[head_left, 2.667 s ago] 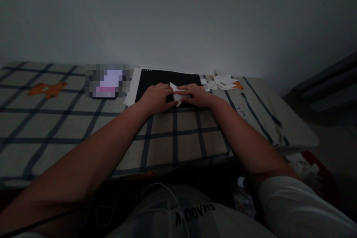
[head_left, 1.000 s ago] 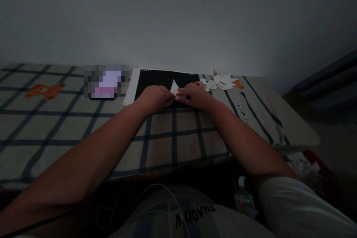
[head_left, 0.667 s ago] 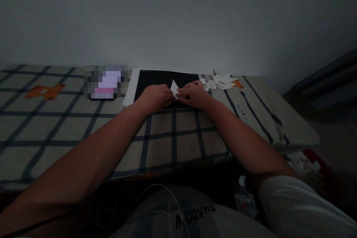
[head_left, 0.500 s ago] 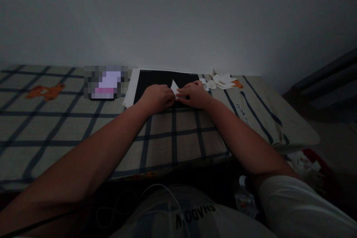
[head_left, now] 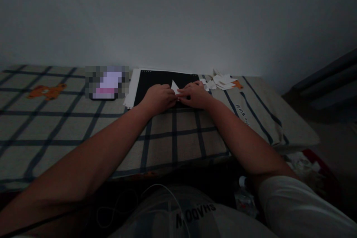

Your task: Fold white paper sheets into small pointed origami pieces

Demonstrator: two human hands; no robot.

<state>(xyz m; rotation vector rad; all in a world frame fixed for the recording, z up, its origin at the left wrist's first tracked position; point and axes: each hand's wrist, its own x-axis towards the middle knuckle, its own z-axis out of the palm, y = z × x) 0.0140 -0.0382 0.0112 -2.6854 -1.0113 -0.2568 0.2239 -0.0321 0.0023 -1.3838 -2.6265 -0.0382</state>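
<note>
Over a black sheet (head_left: 157, 78), both hands meet at a small piece of white paper (head_left: 174, 86) whose pointed tip stands out between them. My left hand (head_left: 160, 98) has its fingers curled on the paper's left and lower side. From the other side, my right hand (head_left: 195, 95) presses the paper with thumb and fingers. The paper's lower part is hidden by the fingers. Beneath the black sheet lie white sheets (head_left: 134, 81), showing at its left edge.
White folded paper pieces (head_left: 223, 81) lie in a pile right of the black sheet. A lit phone (head_left: 104, 99), its screen blurred, rests on the checked tablecloth (head_left: 117, 126) to the left. A plastic bottle (head_left: 245, 200) stands below the table's edge, and a wall rises behind.
The hands stay at the same spot on the paper. My left fingers have shifted very slightly right, closer to the right thumb. The pile and phone stay put.
</note>
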